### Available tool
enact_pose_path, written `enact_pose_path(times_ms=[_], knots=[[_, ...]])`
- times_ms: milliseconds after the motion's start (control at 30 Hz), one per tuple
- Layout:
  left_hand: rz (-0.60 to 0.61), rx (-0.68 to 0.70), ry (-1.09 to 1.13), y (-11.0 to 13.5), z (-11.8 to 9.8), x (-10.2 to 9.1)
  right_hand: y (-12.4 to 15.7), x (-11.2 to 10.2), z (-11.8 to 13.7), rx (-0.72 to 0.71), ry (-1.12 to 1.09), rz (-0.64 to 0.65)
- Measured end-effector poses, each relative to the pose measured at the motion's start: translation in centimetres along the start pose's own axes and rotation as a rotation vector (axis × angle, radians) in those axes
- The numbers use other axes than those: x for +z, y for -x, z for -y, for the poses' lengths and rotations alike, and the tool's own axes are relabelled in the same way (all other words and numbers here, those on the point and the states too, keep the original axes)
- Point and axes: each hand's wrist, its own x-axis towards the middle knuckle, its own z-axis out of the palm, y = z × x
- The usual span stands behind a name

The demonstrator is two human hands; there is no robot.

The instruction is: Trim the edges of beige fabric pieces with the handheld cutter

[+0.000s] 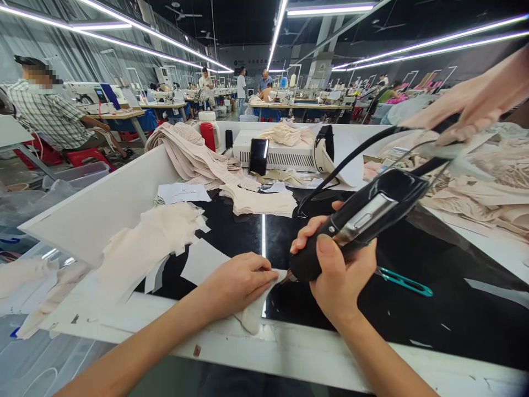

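My right hand [345, 275] is wrapped round a thick black handheld tool [367, 218] with a silver lever plate on its side and a black cable. The tool's narrow tip points down and left, close to a small pale fabric piece [250, 315] at the table's front edge. On that piece, my left hand [243, 281] has its fingers bent and pressed together, pinching it near the tip. Part of the fabric is hidden beneath the hand. A white sheet [202, 262] lies just behind my left hand. Teal thread snips [407, 282] rest to the right of my right hand.
Pale fabric stacks lie at left [144, 242], at the back [260, 199] and in a heap at right [491, 187]. Behind stand a white vented box [285, 160], a phone [258, 156] and a red thread cone [208, 136]. Another person's hand [475, 105] reaches in near the cable.
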Motion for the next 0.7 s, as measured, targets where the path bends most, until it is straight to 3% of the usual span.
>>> enact_pose_path(times_ms=[133, 367, 700], knots=[[-0.022, 0.016, -0.028, -0.3, -0.2, -0.2, -0.2, -0.1, -0.1, -0.013, -0.011, -0.010], [0.093, -0.086, -0.111, -1.5, -0.4, 0.7, -0.5, -0.4, -0.5, -0.008, 0.015, -0.026], [0.002, -0.116, -0.129, -1.6, -0.3, 1.0, -0.6, -0.3, -1.0, -0.022, -0.013, -0.034]])
